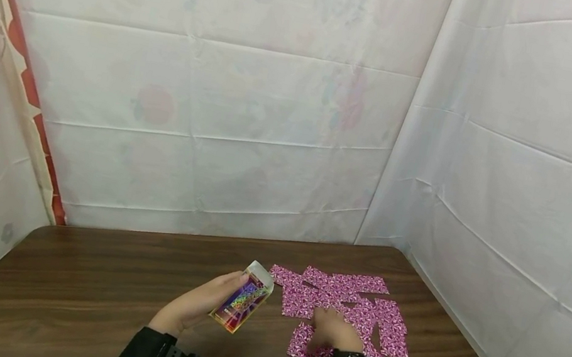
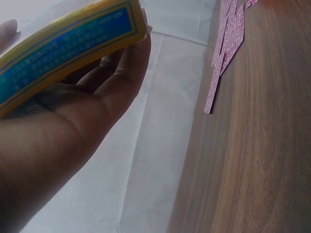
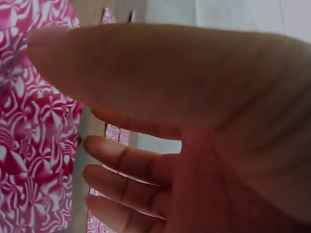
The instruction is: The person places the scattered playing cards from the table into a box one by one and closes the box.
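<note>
My left hand (image 1: pixel 201 302) grips a colourful card box (image 1: pixel 242 303) above the table, left of the cards. In the head view the box is tilted, with its pale end pointing up and away. Its yellow-edged blue side (image 2: pixel 73 46) with printed text shows in the left wrist view. My right hand (image 1: pixel 336 331) is down at the pink-and-white patterned cards (image 1: pixel 325 284), which lie spread and overlapping. In the right wrist view the thumb (image 3: pixel 121 73) reaches over a near card (image 3: pixel 36 165). The other fingers are slightly bent by its edge; no card is visibly gripped.
The brown wooden table (image 1: pixel 88 290) extends left of the cards. White cloth sheets (image 1: pixel 275 106) hang behind it and along the right side (image 1: pixel 537 184). A red-and-cream cloth edge (image 1: pixel 28 76) runs down at the left. Both wrists wear black straps with cameras.
</note>
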Demonstrator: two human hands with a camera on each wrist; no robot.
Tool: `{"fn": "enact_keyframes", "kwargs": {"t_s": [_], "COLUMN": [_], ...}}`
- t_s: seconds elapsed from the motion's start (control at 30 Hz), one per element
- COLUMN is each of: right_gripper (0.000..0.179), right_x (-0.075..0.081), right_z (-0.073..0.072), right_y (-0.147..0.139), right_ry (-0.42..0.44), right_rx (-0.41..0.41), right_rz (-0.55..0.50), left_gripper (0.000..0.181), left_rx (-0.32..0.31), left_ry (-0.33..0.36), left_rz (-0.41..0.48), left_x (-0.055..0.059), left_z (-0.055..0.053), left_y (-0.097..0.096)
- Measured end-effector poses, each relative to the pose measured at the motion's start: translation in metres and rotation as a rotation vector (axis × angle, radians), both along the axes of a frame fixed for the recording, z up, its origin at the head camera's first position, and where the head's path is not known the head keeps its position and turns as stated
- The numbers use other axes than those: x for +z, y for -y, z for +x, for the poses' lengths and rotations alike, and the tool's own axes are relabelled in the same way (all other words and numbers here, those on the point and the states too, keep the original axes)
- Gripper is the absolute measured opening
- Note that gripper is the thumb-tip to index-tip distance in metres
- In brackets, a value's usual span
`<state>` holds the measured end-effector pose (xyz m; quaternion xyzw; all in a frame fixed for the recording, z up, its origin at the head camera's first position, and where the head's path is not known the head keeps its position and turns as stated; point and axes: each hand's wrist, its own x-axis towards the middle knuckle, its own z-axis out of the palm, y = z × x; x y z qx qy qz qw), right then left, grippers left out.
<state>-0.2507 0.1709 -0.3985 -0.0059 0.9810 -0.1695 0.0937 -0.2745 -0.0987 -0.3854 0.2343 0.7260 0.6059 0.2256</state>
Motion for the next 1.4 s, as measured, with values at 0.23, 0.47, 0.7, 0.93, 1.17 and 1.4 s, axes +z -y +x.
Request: {"fn": "enact_keyframes", "kwargs": {"t_s": [0.23,0.47,0.7,0.93,1.17,1.4], "right_gripper": [0.055,0.055,0.034,0.021,0.015,0.038], "right_x": [-0.007,-0.006,-0.005,-0.003,0.01,0.026], "right_z": [-0.003,-0.003,-0.007,-0.009,-0.005,0.001], "right_y": [0.0,0.001,0.003,0.003,-0.002,-0.001], "right_ry": [0.003,-0.018,-0.075,-0.131,-0.221,-0.222], "right_rx": [-0.011,-0.029,-0.004,-0.033,-0.05,-0.034], "right_rz": [0.002,0.006,-0.003,-0.073,-0.177,-0.274], "left_gripper": [0.065,0.065,0.067,0.067,0.067,0.068], "left_rx": [0.011,0.017,-0.001,-0.004,0.013,0.004], "left_ry": [-0.014,-0.021,-0.008,-0.005,-0.007,0.011], "left_rz": [-0.008,-0.008,-0.003,0.003,-0.012,-0.011], "left_x": [-0.001,0.0,-0.001,-0.002,-0.003,-0.004], "left_z": [-0.001,-0.001,-0.002,-0.002,-0.003,-0.002], "left_y": [-0.001,-0.001,-0.001,-0.001,-0.002,-0.001]}}
